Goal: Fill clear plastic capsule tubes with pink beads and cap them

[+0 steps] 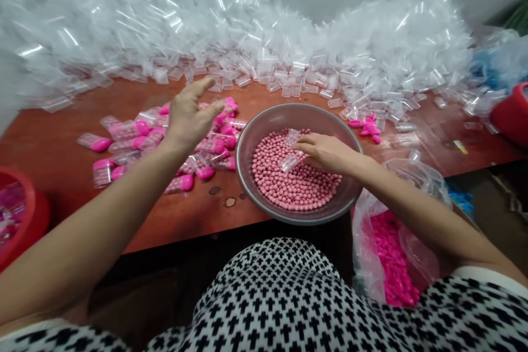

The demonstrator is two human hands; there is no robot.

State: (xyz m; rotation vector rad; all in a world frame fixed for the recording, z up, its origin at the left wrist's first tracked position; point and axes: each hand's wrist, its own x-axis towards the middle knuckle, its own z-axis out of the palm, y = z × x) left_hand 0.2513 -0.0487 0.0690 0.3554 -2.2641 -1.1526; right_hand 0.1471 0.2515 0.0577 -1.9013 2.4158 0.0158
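My left hand [190,113] hovers over a pile of clear plastic tubes filled with pink beads and fitted with bright pink caps [142,131]. Its thumb and fingers are apart, with nothing visible between them. A grey metal basin [270,115] stands at the table's front edge, with loose pink beads [289,190] inside. My right hand [328,152] reaches into this basin from the right, its fingers closed around clear plastic tubes [290,163] just above the beads. The palm side of that hand is hidden.
Clear empty tubes [247,38] are heaped along the wall. Several bright pink caps [368,127] lie right of the basin. A plastic bag of pink caps [390,253] is below the right forearm. Red tubs [35,220] flank the table; the right red tub [513,115] is partly cut off.
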